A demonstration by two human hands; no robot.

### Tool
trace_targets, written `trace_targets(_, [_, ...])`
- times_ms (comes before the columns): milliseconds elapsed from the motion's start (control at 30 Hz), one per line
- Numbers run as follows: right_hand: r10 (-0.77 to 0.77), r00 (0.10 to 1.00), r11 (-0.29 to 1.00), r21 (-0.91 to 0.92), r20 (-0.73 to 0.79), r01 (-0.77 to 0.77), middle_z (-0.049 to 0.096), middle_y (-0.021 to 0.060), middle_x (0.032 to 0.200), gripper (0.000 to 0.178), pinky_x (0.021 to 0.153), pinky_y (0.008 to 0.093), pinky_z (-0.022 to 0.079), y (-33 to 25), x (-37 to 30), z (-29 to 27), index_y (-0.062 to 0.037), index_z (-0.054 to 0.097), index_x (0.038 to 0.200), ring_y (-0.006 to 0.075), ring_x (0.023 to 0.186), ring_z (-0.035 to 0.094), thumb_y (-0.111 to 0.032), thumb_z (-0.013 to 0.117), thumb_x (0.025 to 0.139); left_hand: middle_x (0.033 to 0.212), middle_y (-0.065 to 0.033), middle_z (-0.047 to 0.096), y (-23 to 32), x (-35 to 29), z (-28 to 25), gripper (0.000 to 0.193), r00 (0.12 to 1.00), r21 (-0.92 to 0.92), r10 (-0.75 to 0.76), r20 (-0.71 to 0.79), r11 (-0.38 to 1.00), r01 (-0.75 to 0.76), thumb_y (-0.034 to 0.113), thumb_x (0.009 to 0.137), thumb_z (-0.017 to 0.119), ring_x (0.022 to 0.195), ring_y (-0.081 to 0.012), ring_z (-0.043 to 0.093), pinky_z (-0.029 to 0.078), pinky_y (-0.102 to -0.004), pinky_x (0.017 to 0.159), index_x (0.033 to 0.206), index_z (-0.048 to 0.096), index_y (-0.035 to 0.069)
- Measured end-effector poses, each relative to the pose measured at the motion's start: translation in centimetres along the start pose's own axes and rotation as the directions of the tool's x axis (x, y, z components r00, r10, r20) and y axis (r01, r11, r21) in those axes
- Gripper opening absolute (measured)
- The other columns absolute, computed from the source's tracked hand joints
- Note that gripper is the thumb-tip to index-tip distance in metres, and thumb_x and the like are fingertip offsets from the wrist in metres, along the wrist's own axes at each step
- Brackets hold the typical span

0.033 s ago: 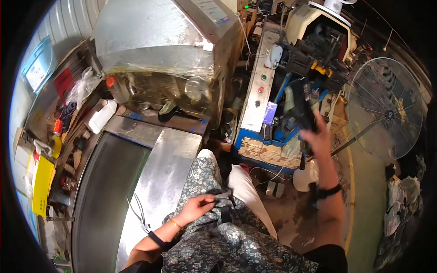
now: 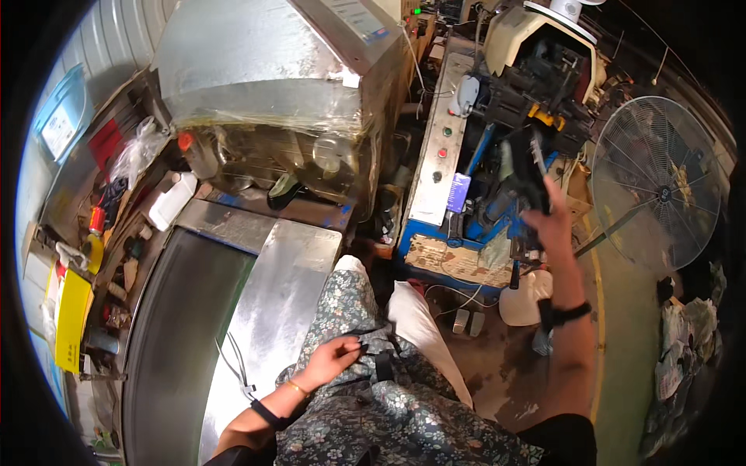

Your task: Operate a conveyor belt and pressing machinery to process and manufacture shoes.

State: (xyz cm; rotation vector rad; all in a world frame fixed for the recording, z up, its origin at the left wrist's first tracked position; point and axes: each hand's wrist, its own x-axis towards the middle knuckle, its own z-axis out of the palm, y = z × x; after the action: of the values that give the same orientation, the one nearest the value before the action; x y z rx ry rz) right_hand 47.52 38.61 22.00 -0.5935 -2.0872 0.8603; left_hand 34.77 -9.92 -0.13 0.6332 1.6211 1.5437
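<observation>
My right hand [image 2: 550, 221] is raised at the machine on the right, its fingers closed around the near end of a black shoe [image 2: 530, 172]. A pale green part shows on the shoe's left side, and motion smears its outline. The shoe is in front of the machine's dark clamps [image 2: 517, 101]. Low over my lap, my left hand [image 2: 332, 363] has its fingers drawn together beside a grey fold of the flowered apron [image 2: 342, 299]. Something small and dark shows at those fingertips, too small to name.
Left of me run a dark conveyor belt [image 2: 183, 311] and a bare metal plate [image 2: 272, 303]. Beyond them stands a metal hood [image 2: 256, 70], with another shoe [image 2: 284, 189] near its opening. A caged fan [image 2: 660, 186] stands to the right. A foot pedal [image 2: 468, 322] is on the floor.
My right hand has shifted slightly right and the black shoe has turned in it, showing a light edge. My left hand stays nearly in place over my lap.
</observation>
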Motion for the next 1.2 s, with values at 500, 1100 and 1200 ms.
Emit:
trace_targets(500, [0.212,0.965,0.751,-0.657,0.152,-0.061,0.033,0.0294,0.153,0.085,0.105,0.0427,0.043,6.7,13.7,-8.2,-0.0245,0.051,0.144,0.042,0.135,0.043,-0.023,0.078,0.063,0.086,-0.0077,0.071,2.4,0.5,1.8,0.017,0.994,0.417,0.078,-0.078,0.908,-0.038,0.015,0.092,0.066,0.074,-0.0129,0.066,0.053,-0.0275,0.069,0.106,0.069,0.006])
trace_targets(1100, [0.155,0.981,0.583,-0.791,-0.115,-0.185,0.03,0.0144,0.158,0.067,0.1,0.0525,0.047,8.2,12.4,-0.3,-0.0339,0.042,0.148,0.0508,0.121,0.046,-0.037,0.065,0.085,0.083,-0.0101,0.071,3.4,2.0,3.8,0.016,0.988,0.65,0.116,-0.1,0.76,-0.023,0.022,0.089,0.067,0.072,-0.025,0.07,0.054,-0.0344,0.064,0.101,0.071,0.013])
trace_targets(1200, [0.238,0.965,0.63,-0.738,-0.114,-0.242,0.03,0.0127,0.159,0.067,0.1,0.0534,0.047,7.9,14.6,0.0,-0.0346,0.043,0.148,0.0521,0.122,0.046,-0.039,0.065,0.085,0.086,-0.0091,0.072,3.6,1.7,3.7,0.018,0.993,0.609,0.064,-0.097,0.793,0.008,0.023,0.09,0.067,0.073,-0.0227,0.071,0.054,-0.0334,0.065,0.104,0.072,0.013])
